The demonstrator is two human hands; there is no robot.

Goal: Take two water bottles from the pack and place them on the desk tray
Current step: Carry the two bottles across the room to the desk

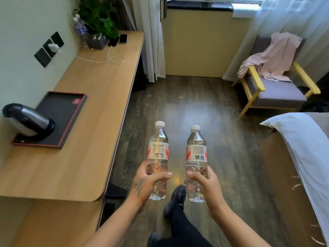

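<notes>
My left hand point(148, 182) grips the lower half of a clear water bottle point(158, 148) with a white cap and a red-and-white label, held upright over the floor. My right hand point(204, 183) holds a second, matching water bottle point(196, 152) upright beside it. Both bottles hang in the air to the right of the wooden desk point(85, 139). The black desk tray point(71, 118) with a red rim lies on the desk at the left, well away from both hands. The pack is not in view.
A silver and black kettle point(28, 121) stands on the tray's near end. At the desk's far end are two more bottles point(81, 29), a plant, phones and a charger cable. An armchair point(274, 86) with clothing and a bed point(306, 148) are on the right.
</notes>
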